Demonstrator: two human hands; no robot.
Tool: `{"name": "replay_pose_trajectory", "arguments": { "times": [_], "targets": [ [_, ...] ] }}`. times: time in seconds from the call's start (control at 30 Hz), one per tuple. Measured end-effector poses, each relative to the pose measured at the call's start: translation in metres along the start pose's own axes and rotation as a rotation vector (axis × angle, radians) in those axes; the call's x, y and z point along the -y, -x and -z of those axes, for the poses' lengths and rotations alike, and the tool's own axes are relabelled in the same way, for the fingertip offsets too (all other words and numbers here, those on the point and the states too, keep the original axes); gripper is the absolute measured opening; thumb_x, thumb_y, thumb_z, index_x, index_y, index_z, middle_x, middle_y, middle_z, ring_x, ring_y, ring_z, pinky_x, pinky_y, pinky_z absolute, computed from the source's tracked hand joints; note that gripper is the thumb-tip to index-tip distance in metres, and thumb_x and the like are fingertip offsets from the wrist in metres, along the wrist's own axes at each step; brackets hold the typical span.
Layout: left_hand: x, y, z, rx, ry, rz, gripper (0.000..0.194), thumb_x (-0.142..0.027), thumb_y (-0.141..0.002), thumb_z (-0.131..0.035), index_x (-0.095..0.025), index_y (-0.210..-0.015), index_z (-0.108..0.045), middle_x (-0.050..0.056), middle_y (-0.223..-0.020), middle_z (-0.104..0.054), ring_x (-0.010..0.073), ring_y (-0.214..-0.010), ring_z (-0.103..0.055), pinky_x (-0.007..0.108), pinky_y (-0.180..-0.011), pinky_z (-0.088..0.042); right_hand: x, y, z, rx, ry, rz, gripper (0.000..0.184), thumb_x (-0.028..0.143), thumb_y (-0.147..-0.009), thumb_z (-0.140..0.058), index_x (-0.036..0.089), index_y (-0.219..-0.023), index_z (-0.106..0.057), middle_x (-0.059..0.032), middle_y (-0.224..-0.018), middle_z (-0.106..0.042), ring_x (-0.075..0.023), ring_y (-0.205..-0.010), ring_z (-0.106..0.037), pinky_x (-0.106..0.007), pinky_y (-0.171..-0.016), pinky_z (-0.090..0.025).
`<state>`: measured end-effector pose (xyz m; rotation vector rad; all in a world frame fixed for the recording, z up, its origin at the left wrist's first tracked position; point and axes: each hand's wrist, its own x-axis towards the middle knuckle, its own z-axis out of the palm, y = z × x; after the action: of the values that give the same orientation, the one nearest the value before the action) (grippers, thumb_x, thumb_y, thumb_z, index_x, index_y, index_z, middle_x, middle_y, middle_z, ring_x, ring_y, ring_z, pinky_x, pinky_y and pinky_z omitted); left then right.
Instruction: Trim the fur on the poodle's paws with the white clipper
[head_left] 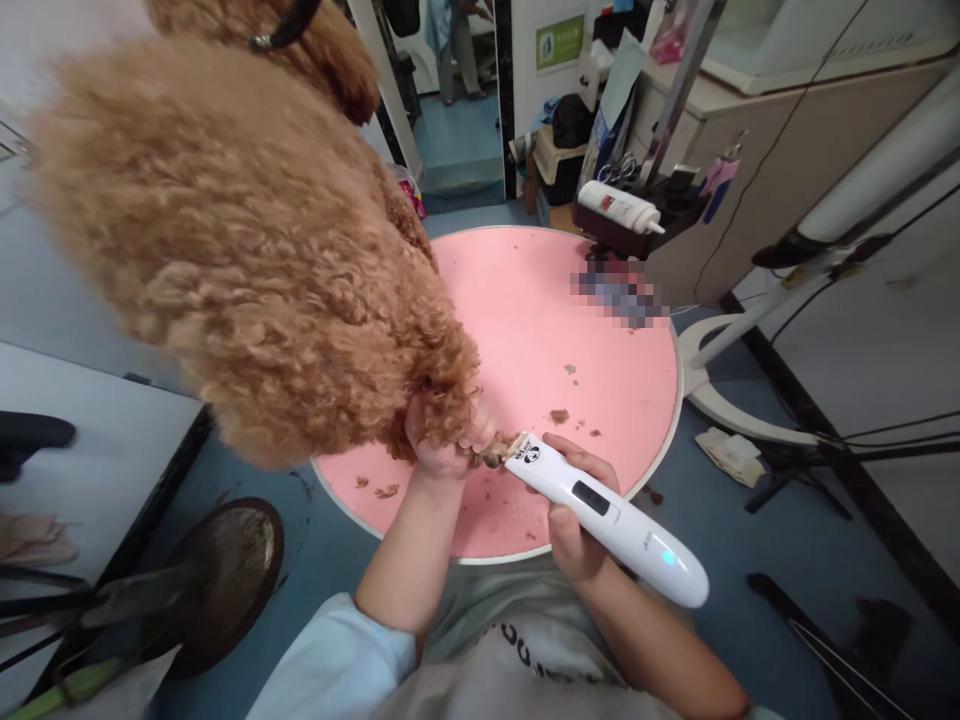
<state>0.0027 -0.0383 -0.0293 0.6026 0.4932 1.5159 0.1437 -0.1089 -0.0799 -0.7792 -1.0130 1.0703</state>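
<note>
A curly brown dog [240,240] stands on a round pink grooming table [570,300], its rear toward me. My left hand [442,445] grips one of the dog's hind paws [487,450], lifted at the table's near edge. My right hand [577,520] holds a white electric clipper [615,520] with a lit indicator. The clipper's head touches the underside of the held paw. Small tufts of cut fur [559,415] lie on the pink surface.
A white bottle [619,207] and scissors [619,168] sit on a dark tray behind the table. A white stand with cables [750,320] is at the right. A round dark fan [225,580] stands on the blue floor at the left. A person stands in the far doorway [457,50].
</note>
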Motion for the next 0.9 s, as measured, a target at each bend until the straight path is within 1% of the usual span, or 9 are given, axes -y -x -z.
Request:
{"name": "replay_pose_trajectory", "arguments": {
  "times": [0.1,0.2,0.27,0.4,0.53,0.6,0.67,0.8,0.9],
  "targets": [
    [0.000,0.000,-0.001,0.054,0.033,0.007,0.038,-0.055,-0.074,-0.057,-0.019,-0.065,-0.056,-0.008,-0.042,-0.019,0.0052,-0.033,-0.014,0.020,-0.031,-0.015,0.002,-0.002,0.002,0.072,0.095,0.107,0.040,0.040,-0.078,-0.065,0.030,-0.112,-0.049,-0.0096,-0.123,-0.056,-0.0298,-0.117,-0.054,-0.053,-0.095,-0.045],
    [-0.001,0.001,-0.003,0.090,0.051,0.004,0.039,-0.056,-0.074,-0.058,-0.018,-0.064,-0.055,-0.007,-0.044,-0.021,0.0048,-0.034,-0.016,0.021,-0.033,-0.016,0.005,-0.004,0.004,0.106,0.166,0.136,0.043,0.036,-0.077,-0.067,0.031,-0.115,-0.048,-0.0092,-0.127,-0.054,-0.0306,-0.119,-0.052,-0.054,-0.096,-0.043],
    [-0.001,0.001,-0.004,0.094,0.053,0.005,0.037,-0.053,-0.075,-0.058,-0.018,-0.065,-0.055,-0.007,-0.045,-0.021,0.0047,-0.035,-0.016,0.021,-0.034,-0.017,0.006,-0.004,0.004,0.113,0.153,0.157,0.043,0.036,-0.077,-0.066,0.031,-0.116,-0.048,-0.0091,-0.127,-0.054,-0.0305,-0.119,-0.052,-0.054,-0.096,-0.044],
    [-0.001,0.002,-0.005,0.080,0.026,-0.001,0.033,-0.049,-0.079,-0.055,-0.018,-0.067,-0.057,-0.007,-0.045,-0.018,0.0054,-0.035,-0.015,0.021,-0.033,-0.015,0.009,-0.005,0.004,0.110,0.193,0.248,0.042,0.033,-0.076,-0.066,0.032,-0.114,-0.050,-0.0083,-0.116,-0.059,-0.0287,-0.109,-0.057,-0.051,-0.088,-0.049],
    [-0.001,0.001,-0.005,0.060,0.014,-0.003,0.033,-0.051,-0.077,-0.056,-0.019,-0.071,-0.059,-0.007,-0.045,-0.018,0.0059,-0.035,-0.014,0.022,-0.032,-0.014,0.009,-0.006,0.002,0.125,0.250,0.319,0.049,0.030,-0.072,-0.070,0.035,-0.116,-0.049,-0.0071,-0.120,-0.058,-0.0285,-0.109,-0.058,-0.050,-0.088,-0.049],
    [-0.002,0.001,-0.005,0.065,0.024,0.009,0.033,-0.051,-0.074,-0.059,-0.019,-0.069,-0.060,-0.007,-0.044,-0.020,0.0056,-0.034,-0.014,0.022,-0.032,-0.014,0.007,-0.007,0.000,0.139,0.197,0.278,0.046,0.032,-0.074,-0.069,0.034,-0.116,-0.049,-0.0072,-0.123,-0.057,-0.0281,-0.113,-0.056,-0.050,-0.091,-0.048],
    [-0.003,0.001,-0.007,0.066,0.031,0.018,0.030,-0.049,-0.072,-0.062,-0.019,-0.070,-0.061,-0.007,-0.044,-0.022,0.0051,-0.034,-0.013,0.023,-0.032,-0.013,0.003,-0.007,-0.003,0.127,0.093,0.169,0.041,0.038,-0.077,-0.066,0.032,-0.114,-0.049,-0.0080,-0.124,-0.057,-0.0284,-0.118,-0.054,-0.052,-0.095,-0.045],
    [-0.003,0.001,-0.008,0.073,0.025,0.042,0.027,-0.045,-0.070,-0.064,-0.018,-0.067,-0.060,-0.008,-0.043,-0.023,0.0050,-0.033,-0.014,0.022,-0.031,-0.016,-0.005,-0.005,-0.007,0.022,-0.101,-0.067,0.044,0.050,-0.078,-0.062,0.029,-0.112,-0.045,-0.0105,-0.125,-0.056,-0.0300,-0.116,-0.055,-0.055,-0.092,-0.047],
    [-0.002,0.001,-0.007,0.057,0.019,0.046,0.029,-0.047,-0.071,-0.062,-0.018,-0.068,-0.059,-0.008,-0.042,-0.025,0.0059,-0.032,-0.017,0.022,-0.031,-0.018,-0.006,-0.002,-0.007,-0.008,-0.088,-0.064,0.044,0.050,-0.076,-0.063,0.029,-0.110,-0.045,-0.0103,-0.121,-0.057,-0.0293,-0.114,-0.056,-0.052,-0.089,-0.049]
  ]
}}
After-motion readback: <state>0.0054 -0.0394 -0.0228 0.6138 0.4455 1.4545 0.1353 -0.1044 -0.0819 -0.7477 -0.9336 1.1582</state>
